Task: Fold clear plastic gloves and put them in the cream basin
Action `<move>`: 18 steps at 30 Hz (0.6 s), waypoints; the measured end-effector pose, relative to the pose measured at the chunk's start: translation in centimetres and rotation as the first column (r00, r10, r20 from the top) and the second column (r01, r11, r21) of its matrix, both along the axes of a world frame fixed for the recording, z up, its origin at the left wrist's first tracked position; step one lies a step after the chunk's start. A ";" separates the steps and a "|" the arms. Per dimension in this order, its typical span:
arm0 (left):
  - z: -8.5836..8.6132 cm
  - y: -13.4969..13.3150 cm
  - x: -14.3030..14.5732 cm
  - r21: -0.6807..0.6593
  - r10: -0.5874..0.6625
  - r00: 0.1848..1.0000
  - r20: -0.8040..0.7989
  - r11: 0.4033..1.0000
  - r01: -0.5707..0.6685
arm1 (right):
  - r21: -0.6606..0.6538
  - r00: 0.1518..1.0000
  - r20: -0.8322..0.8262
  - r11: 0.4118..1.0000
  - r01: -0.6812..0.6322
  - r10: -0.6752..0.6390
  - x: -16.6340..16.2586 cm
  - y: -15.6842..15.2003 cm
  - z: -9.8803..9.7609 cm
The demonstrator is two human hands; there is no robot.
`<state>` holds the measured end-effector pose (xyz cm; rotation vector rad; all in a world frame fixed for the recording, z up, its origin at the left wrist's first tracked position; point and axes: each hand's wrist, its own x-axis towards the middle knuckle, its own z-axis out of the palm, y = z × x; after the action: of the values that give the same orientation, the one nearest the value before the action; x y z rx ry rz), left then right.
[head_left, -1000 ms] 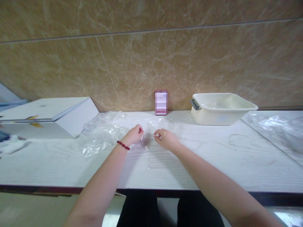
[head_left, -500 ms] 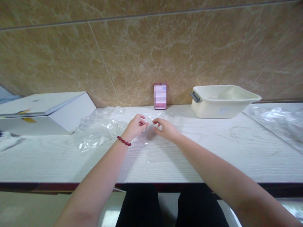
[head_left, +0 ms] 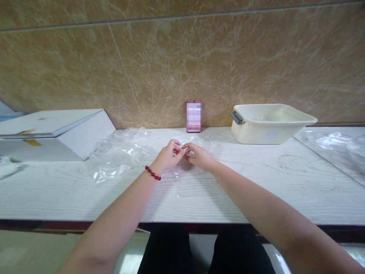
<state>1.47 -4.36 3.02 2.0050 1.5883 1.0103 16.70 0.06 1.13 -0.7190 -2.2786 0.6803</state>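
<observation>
Closest in, 2 black-trousered thighs (head_left: 167, 251) sit below the front edge of the white, wood-grained worktop (head_left: 71, 198). Just past that edge, here's a clear plastic bag (head_left: 189, 186) lying flat, its near corner catching the light, its far part running up under the hands.

And there they are, 2 bare hands meeting at mid-worktop! The left hand (head_left: 171, 155), red bead bracelet (head_left: 153, 173) at its wrist, has its fingers curled and thumb out; the right hand (head_left: 200, 156) bends its fingers in to meet it. Fingertips touching or nearly so, and I can't tell whether either is gripping the see-through film.

Over on the left, crumpled clear plastic (head_left: 116, 156) glints beside a white box (head_left: 42, 150) with a sloping side and 2 yellow marks. Far right, more clear plastic (head_left: 345, 148) in a loose heap. Towards the back, a cream plastic tub (head_left: 258, 133) shows its grey handle (head_left: 237, 118), and a red-edged smartphone (head_left: 194, 118), screen blurred, stands against the brown marbled wall (head_left: 171, 68).
</observation>
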 end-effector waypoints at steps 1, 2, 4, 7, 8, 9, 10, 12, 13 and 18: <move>0.1 -0.2 -0.1 0.017 0.022 0.997 -0.078 1.000 -0.021 | -0.002 1.000 -0.003 1.000 0.007 -0.007 0.0 0.0 0.0; 0.1 -0.4 -0.1 0.016 0.037 0.986 -0.164 0.999 -0.035 | 0.002 1.000 -0.007 1.000 0.014 -0.014 0.0 0.1 -0.1; 0.0 -0.7 -0.4 -0.056 0.016 0.945 -0.327 0.998 -0.036 | 0.026 1.000 -0.010 0.999 0.025 -0.025 0.1 0.2 -0.2; -0.5 -0.8 -0.7 -0.199 -0.079 0.877 -0.474 0.980 -0.020 | 0.088 1.000 0.013 0.996 0.025 -0.026 0.1 0.3 -0.2; -0.6 -0.8 -0.7 -0.220 -0.095 0.863 -0.496 0.975 -0.018 | 0.110 0.999 0.030 0.994 0.013 -0.016 0.1 0.3 -0.1; -0.6 -0.7 -0.8 -0.226 -0.100 0.855 -0.509 0.974 -0.021 | 0.129 0.999 0.051 0.992 -0.008 0.001 0.2 0.2 0.0; -0.7 -0.7 -0.8 -0.224 -0.098 0.851 -0.515 0.974 -0.023 | 0.145 0.997 0.075 0.989 -0.035 0.024 0.2 0.2 0.1; -0.7 -0.5 -0.8 -0.217 -0.095 0.850 -0.518 0.976 -0.024 | 0.169 0.989 0.128 0.981 -0.095 0.074 0.4 0.2 0.4; -0.6 -0.4 -0.9 -0.216 -0.096 0.850 -0.518 0.976 -0.021 | 0.177 0.983 0.155 0.976 -0.123 0.096 0.5 0.2 0.5; -0.1 -0.4 -1.6 -0.281 -0.211 0.860 -0.464 0.956 0.083 | 0.204 0.965 0.221 0.961 -0.184 0.138 0.8 0.6 0.2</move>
<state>-0.17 -4.77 2.95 2.2665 1.6601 0.2202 17.52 0.70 1.37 -0.5187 -2.5748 0.4271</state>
